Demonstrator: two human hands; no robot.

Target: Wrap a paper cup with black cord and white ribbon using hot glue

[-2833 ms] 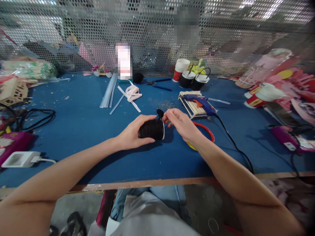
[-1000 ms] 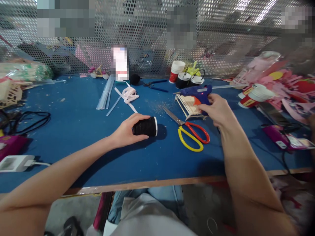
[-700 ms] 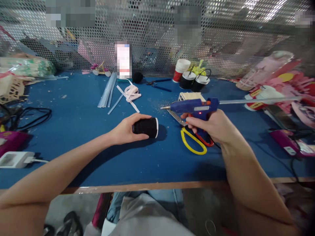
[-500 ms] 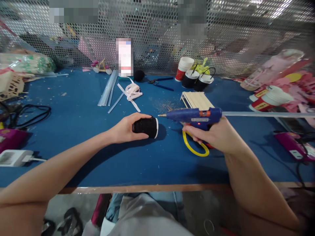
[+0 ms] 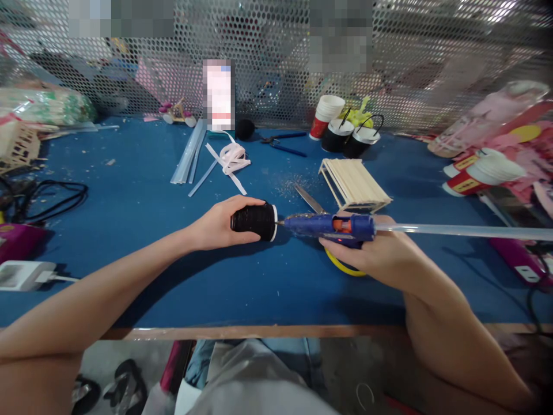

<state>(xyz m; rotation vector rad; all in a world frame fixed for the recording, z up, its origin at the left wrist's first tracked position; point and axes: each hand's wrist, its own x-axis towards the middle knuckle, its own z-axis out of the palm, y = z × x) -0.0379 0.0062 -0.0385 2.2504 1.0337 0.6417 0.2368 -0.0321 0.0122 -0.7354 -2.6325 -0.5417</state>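
Observation:
My left hand (image 5: 222,225) is closed round a black-wrapped cup (image 5: 253,223) held on its side, its white rim facing right. A blue hot glue gun (image 5: 328,226) sits in my right hand (image 5: 374,248), which grips its handle. The nozzle points left and is at the cup's rim; whether it touches I cannot tell. A long clear glue stick (image 5: 458,230) juts from the gun's back end. Beneath the gun lie scissors (image 5: 309,199) with yellow handles, partly hidden by the gun and my right hand.
Behind the gun stands a small wooden stick rack (image 5: 356,181). Farther back are two black cups (image 5: 337,137) with thin handles, stacked paper cups (image 5: 326,115), pliers (image 5: 287,144) and a black ball (image 5: 245,129). White ribbon (image 5: 233,158) and clear glue sticks (image 5: 188,155) lie left of centre.
My right hand has lowered the glue gun and moved it left, bringing the nozzle to the cup's rim. The scissor blades and more of the stick rack now show. My left hand stays nearly still.

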